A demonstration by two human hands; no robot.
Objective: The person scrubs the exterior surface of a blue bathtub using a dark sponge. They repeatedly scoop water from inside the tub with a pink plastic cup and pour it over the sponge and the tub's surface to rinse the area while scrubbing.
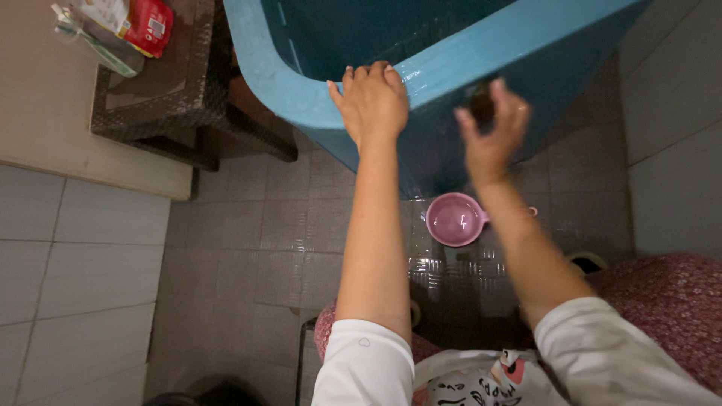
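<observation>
We look straight down at one blue tub (481,56), whose wet rim runs as a long band from the upper left, dips to a rounded corner, and rises toward the upper right. Our left hand (372,101) lies on that rim just right of the corner, fingers curled over the inner edge and clasping it. Our right hand (492,131) is blurred and sits against the outer wall of the tub just below the rim; it is clenched around one small dark object (481,105), most likely a scrubbing pad, though the blur prevents a firm identification. The dark object therefore lies at the fingertips of the right hand, pressed toward the tub wall, to the right of the left hand and slightly lower; the right hand is the nearer one, since it holds the object. The two hands are near each other but apart. On the wet tiled floor (248,248) below the tub stands one pink dipper (455,219), its handle pointing right and passing behind our right forearm. At upper left, one dark wicker stool (173,90) carries a red packet (148,26) and one other pale package.
</observation>
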